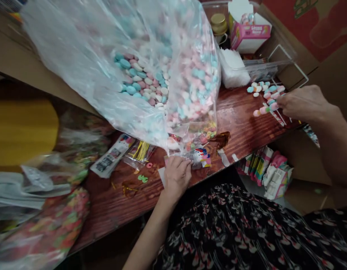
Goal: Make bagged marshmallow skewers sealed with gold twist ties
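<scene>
My left hand (177, 174) is at the table's front edge, its fingers curled on a small clear plastic bag with a colourful print (201, 157). At the right, my right hand (308, 103) is closed at a group of candy sticks (265, 110), pastel sweets threaded on thin white sticks. Its fingertips seem to pinch one of them, partly hidden by the hand. Loose pastel candies (255, 89) lie just beyond. A big open plastic bag (77, 63) of pink, blue and white candies (145, 80) stands behind my left hand.
A clear plastic bin (280, 33) holds a pink box (249, 37) and a gold-lidded jar (218, 24). Flat printed bags (114, 155), gold twist ties (141, 150) and green candy rings (143, 179) lie left on the wooden table (106, 210). Bagged ring candies (58, 225) sit at lower left.
</scene>
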`<state>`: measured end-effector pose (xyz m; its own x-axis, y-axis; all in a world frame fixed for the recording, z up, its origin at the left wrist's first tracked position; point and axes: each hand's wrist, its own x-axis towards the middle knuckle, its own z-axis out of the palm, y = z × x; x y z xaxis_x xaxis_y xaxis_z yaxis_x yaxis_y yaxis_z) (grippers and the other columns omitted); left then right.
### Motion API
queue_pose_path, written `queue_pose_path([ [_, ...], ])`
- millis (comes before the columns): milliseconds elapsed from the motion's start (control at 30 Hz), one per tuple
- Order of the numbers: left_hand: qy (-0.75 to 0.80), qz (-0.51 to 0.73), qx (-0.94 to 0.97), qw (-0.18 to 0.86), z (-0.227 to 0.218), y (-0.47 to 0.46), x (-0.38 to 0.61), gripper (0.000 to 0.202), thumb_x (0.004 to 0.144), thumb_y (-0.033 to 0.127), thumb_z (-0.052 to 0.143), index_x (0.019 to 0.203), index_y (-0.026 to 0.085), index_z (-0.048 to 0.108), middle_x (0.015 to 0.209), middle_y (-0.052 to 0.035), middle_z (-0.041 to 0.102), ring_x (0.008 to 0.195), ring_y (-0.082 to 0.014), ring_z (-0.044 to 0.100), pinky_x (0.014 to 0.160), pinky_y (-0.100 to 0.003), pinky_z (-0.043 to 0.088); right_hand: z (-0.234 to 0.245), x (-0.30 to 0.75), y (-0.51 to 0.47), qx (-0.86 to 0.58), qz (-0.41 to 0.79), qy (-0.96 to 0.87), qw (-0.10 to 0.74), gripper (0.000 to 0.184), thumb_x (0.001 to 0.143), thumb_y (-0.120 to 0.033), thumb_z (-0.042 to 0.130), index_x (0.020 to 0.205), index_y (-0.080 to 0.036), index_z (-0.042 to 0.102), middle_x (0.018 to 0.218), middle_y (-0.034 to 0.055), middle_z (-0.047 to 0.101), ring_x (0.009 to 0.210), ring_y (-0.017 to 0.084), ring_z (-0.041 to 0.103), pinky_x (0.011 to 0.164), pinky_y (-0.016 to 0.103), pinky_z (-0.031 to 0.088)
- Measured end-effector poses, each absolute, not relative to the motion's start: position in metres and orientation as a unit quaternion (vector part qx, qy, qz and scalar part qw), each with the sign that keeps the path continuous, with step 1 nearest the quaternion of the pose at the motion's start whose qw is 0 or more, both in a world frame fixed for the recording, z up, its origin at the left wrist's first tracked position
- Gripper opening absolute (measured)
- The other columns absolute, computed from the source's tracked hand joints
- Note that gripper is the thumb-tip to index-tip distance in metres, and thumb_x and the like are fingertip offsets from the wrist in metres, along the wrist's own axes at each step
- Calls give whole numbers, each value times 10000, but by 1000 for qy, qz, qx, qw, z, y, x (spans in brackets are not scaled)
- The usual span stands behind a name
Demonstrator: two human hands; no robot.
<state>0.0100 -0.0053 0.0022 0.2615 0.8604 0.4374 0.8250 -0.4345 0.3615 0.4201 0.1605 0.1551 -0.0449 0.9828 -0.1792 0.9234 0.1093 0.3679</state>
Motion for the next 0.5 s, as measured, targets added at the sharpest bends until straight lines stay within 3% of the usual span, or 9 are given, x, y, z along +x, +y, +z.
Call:
queue_pose_path([
  [100, 524, 266, 809, 14, 0, -7, 6, 127, 891, 177, 580, 942, 184, 696, 834, -61, 675, 802, -196, 587, 730, -323, 487, 151, 406, 153, 620, 50, 720, 308, 239, 910, -294, 589, 860, -111, 735, 934, 200, 717, 864, 223, 629, 706, 352, 301],
  [267, 526, 223, 820, 40, -1, -15, -3, 259, 901, 129, 521, 1112, 171, 665, 978, -99, 679, 884, -220, 585, 806, -370, 496, 146, 396, 155, 618, 55, 721, 310, 236, 914, -252, 579, 871, -81, 737, 951, 212, 705, 891, 253, 629, 708, 354, 328],
  [500, 549, 283, 784, 58, -3, -6, -1, 121, 900, 165, 556, 843, 174, 662, 776, -50, 628, 771, -188, 563, 725, -314, 468, 136, 398, 154, 605, 69, 729, 314, 202, 877, -124, 549, 875, -39, 733, 937, 260, 693, 953, 292, 634, 709, 394, 320],
])
